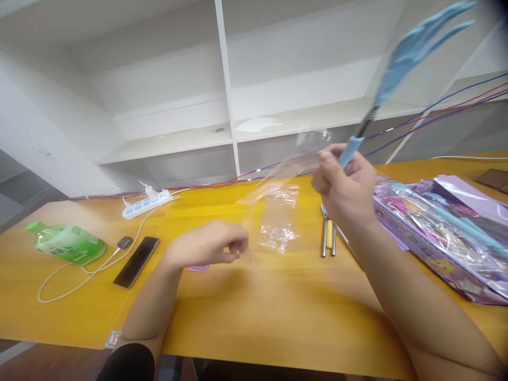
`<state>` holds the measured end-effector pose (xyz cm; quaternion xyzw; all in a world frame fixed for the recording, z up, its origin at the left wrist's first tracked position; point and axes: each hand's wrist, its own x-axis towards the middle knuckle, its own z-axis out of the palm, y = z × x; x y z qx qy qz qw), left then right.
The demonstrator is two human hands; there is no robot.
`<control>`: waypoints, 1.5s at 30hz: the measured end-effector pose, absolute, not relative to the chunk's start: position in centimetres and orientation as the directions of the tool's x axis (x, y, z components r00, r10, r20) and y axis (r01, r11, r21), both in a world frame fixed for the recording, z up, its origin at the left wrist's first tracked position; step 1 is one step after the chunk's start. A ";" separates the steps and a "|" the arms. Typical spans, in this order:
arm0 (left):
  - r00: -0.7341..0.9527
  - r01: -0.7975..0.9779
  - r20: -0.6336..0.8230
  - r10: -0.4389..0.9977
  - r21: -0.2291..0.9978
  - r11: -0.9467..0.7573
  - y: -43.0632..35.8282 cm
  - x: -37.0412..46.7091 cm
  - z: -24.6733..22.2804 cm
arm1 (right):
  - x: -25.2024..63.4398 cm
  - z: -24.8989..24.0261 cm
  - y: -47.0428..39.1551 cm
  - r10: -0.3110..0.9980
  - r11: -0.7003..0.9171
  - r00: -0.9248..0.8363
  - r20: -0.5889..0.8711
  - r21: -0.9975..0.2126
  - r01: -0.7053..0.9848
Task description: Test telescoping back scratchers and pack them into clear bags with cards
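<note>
My right hand (345,185) is raised over the table, closed round the light-blue handle of a back scratcher (400,69). Its curved, claw-like head points up to the right, with a dark metal shaft showing between head and grip. My left hand (214,242) hovers above the table with its fingers curled together. A clear plastic sleeve (278,172), blurred, stretches between the two hands; its lower end is at my left fingers. Behind them a transparent plastic bag (280,219) lies on the table. Several slim metal-and-yellow sticks (328,238) lie below my right hand.
A purple patterned box (436,256) with several wrapped items stands at the right. On the left are a green-capped bottle (67,242), a phone (137,262), a white cable and a power strip (146,203). White shelving (228,79) and coloured wires run along the back.
</note>
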<state>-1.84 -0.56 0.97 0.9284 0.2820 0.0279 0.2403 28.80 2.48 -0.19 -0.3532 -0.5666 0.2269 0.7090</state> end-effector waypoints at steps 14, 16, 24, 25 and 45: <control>0.768 0.613 -0.431 0.474 0.279 -0.739 1.2 3.9 -6.7 | 29.5 2.1 0.5 0.676 0.734 0.352 0.647 -0.636 -0.241; 0.779 0.600 -0.432 0.455 0.302 -0.741 1.7 3.4 -6.8 | 29.4 1.7 0.4 0.705 0.709 0.264 0.658 -0.656 -0.258; 0.738 -0.111 0.184 0.649 0.982 -0.152 2.5 1.6 -3.4 | 26.9 -1.2 1.2 0.756 0.513 -0.194 0.625 -0.750 -0.417; 0.689 -0.227 0.216 0.692 0.971 -0.077 2.2 1.8 -3.0 | 26.4 -1.7 1.4 0.751 0.492 -0.236 0.617 -0.761 -0.423; 0.120 -0.208 0.398 0.909 0.906 -0.369 1.4 1.2 -1.2 | 27.0 -1.0 0.5 0.795 0.595 -0.415 0.442 -0.699 0.396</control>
